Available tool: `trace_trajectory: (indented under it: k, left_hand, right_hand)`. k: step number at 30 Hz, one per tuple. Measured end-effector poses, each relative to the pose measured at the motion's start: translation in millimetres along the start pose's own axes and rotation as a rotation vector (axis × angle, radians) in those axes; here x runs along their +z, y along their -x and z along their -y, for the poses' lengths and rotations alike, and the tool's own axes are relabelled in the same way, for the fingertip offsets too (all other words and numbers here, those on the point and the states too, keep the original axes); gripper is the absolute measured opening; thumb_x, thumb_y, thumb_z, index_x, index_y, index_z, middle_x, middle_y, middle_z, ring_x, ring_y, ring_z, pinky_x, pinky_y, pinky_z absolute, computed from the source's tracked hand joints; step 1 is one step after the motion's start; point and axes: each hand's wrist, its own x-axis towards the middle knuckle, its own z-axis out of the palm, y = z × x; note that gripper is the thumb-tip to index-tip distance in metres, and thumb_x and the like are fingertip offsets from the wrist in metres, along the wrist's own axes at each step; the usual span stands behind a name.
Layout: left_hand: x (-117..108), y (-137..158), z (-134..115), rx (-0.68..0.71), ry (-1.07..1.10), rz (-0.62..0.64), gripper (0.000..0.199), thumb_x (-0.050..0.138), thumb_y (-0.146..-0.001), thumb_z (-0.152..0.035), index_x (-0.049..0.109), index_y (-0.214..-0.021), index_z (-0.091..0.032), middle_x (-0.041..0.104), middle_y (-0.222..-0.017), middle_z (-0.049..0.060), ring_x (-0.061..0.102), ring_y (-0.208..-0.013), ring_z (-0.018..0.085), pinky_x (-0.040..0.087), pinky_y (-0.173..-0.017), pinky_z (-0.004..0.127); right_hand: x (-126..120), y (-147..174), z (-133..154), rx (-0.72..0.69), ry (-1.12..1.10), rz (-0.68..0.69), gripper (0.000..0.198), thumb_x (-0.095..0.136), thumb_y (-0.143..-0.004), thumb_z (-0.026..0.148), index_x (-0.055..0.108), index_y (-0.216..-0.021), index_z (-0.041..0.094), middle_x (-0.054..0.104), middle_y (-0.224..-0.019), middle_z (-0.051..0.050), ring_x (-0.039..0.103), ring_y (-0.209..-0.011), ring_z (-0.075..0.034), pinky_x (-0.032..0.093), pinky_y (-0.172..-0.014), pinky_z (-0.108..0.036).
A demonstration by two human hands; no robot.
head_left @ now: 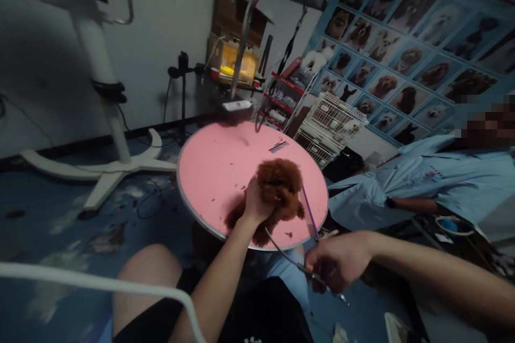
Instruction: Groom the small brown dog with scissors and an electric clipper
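Note:
A small curly brown dog (279,177) is at the near side of a round pink grooming table (205,161). My left hand (255,203) is closed around the side of its head and neck, fingers partly buried in the fur. In my right hand (338,260), just off the table's near right edge, is a pair of curved scissors (287,257), its tip pointing at the dog's lower front. A purple comb (310,214) runs up from this hand beside the dog; whether the fingers grip it is unclear.
Small scissors and a flat comb (279,146) lie farther back on the table, among fur clippings. A metal grooming arm (241,48) with a hanging strap rises behind. A person in a light blue top (454,171) is at right. A white wheeled stand (116,134) stands left.

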Motion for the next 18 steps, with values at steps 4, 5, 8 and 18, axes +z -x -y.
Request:
trace_trajectory:
  k: [4,5,8,18]
  left_hand:
    - [6.4,-2.1,15.8,0.001,-0.049,-0.073,0.035,0.065,-0.059,-0.034,0.058,-0.09,-0.019,0.069,-0.096,0.013,0.065,-0.093,0.031,0.054,-0.084,0.045]
    - [9.1,-1.7,19.1,0.005,-0.062,-0.082,0.038,0.065,-0.059,-0.035,0.057,-0.093,-0.018,0.069,-0.099,0.014,0.065,-0.096,0.031,0.053,-0.087,0.046]
    - [16.3,0.0,22.4,0.012,-0.111,-0.078,0.044,0.068,-0.058,-0.034,0.056,-0.097,-0.017,0.067,-0.107,0.017,0.062,-0.103,0.033,0.05,-0.095,0.049]
    - [15.0,2.1,13.9,0.034,0.115,0.116,0.05,0.074,-0.057,-0.039,0.059,-0.098,-0.016,0.068,-0.106,0.013,0.063,-0.105,0.029,0.055,-0.088,0.043]
  right_hand:
    - [36.4,-36.3,-59.6,-0.148,-0.011,-0.208,0.019,0.065,-0.061,0.01,0.058,-0.077,0.018,0.053,-0.066,0.008,0.046,-0.056,-0.007,0.039,-0.056,-0.018]
    - [43.7,-40.4,-68.5,-0.182,-0.048,-0.246,0.018,0.065,-0.063,0.014,0.059,-0.08,0.018,0.052,-0.066,0.008,0.045,-0.055,-0.007,0.038,-0.055,-0.018]
    - [55.0,-36.4,-74.3,-0.263,-0.238,-0.154,0.037,0.065,-0.063,0.021,0.06,-0.1,0.02,0.058,-0.076,0.004,0.055,-0.064,-0.01,0.042,-0.059,-0.02]
    - [-19.0,8.8,-0.7,-0.139,0.277,-0.201,0.023,0.056,-0.063,0.006,0.063,-0.084,0.013,0.058,-0.066,0.004,0.052,-0.058,-0.009,0.041,-0.054,-0.018]
